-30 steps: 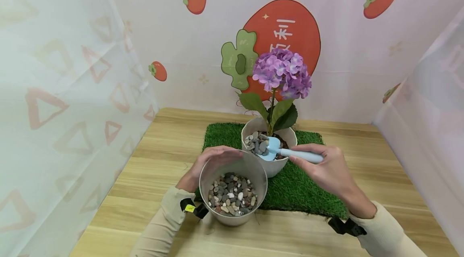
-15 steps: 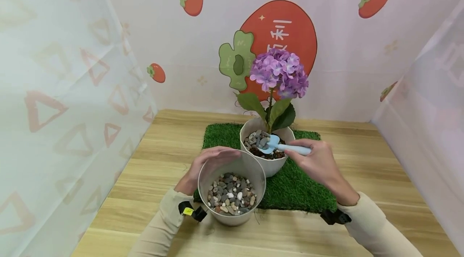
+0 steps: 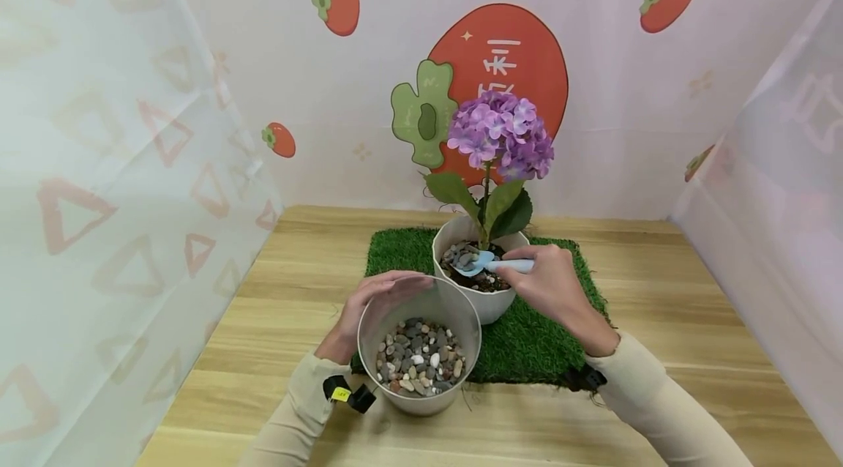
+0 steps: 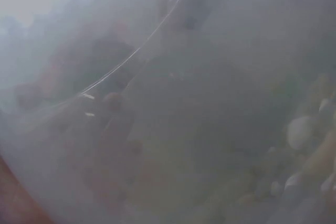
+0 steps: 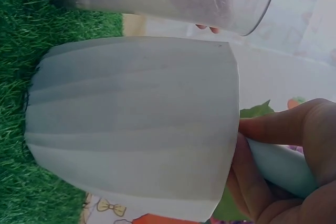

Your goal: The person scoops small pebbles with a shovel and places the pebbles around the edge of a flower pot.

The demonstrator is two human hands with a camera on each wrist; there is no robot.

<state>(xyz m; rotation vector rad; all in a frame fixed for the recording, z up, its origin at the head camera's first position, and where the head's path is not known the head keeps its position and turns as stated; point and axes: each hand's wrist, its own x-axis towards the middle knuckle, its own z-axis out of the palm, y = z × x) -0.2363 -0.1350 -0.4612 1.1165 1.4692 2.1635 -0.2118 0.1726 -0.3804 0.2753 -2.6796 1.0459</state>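
Observation:
My right hand [image 3: 549,288] pinches the handle of a small light-blue trowel [image 3: 514,266], thumb and fingers round it in the right wrist view. The trowel's blade lies inside a white flowerpot [image 3: 494,304], against grey pebbles [image 3: 459,255] on dark soil. A purple hydrangea [image 3: 502,134] with green leaves stands upright in this pot. My left hand [image 3: 358,306] holds a see-through plastic bucket [image 3: 454,306], fingers curved round its far left side. Mixed pebbles [image 3: 421,361] cover the bucket's bottom. The left wrist view is blurred, with a few pebbles [image 4: 302,132] at its right.
The pot stands on a green artificial grass mat [image 3: 546,350], laid on a wooden table [image 3: 276,284]. The bucket is in front of the pot, at the mat's front left edge. A printed cloth backdrop [image 3: 369,86] closes off the back, with white sheets on both sides.
My right hand has moved left with the trowel, and its blade sits lower in the pot, by the pebble heap. The left hand keeps its hold on the bucket. The head view shifts slightly.

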